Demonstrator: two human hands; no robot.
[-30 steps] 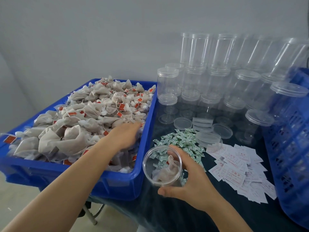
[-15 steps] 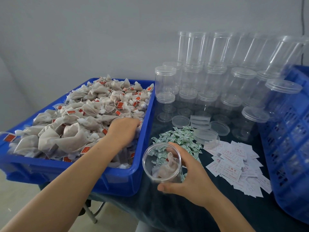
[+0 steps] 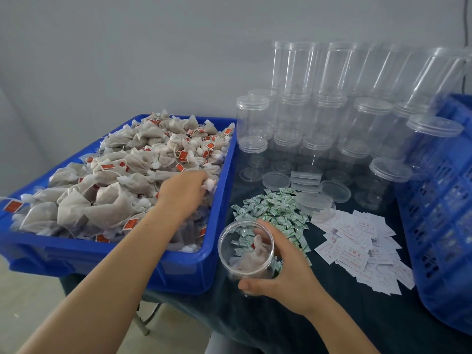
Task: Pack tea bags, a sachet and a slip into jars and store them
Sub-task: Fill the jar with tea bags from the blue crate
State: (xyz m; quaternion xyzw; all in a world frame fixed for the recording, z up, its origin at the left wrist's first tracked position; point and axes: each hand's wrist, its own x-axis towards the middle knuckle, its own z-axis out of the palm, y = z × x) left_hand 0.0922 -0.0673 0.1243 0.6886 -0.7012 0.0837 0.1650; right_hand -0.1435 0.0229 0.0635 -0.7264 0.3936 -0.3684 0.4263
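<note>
left hand [image 3: 182, 192] fingertips are buried in the tea bags [image 3: 132, 172], looks like they pinch one. right hand [image 3: 286, 274] wraps the open jar [image 3: 246, 251], a bag inside.

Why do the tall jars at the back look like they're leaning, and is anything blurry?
Head view: the wide-angle lens bends the edges, so the tall jars at the right tilt outward; light is soft and even, without hard shadows; the held jar in the right hand looks slightly smeared at its base.

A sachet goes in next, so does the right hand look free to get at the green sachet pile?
Probably not yet: the right hand grips the open jar. The sachets lie uncovered just behind it.
</note>
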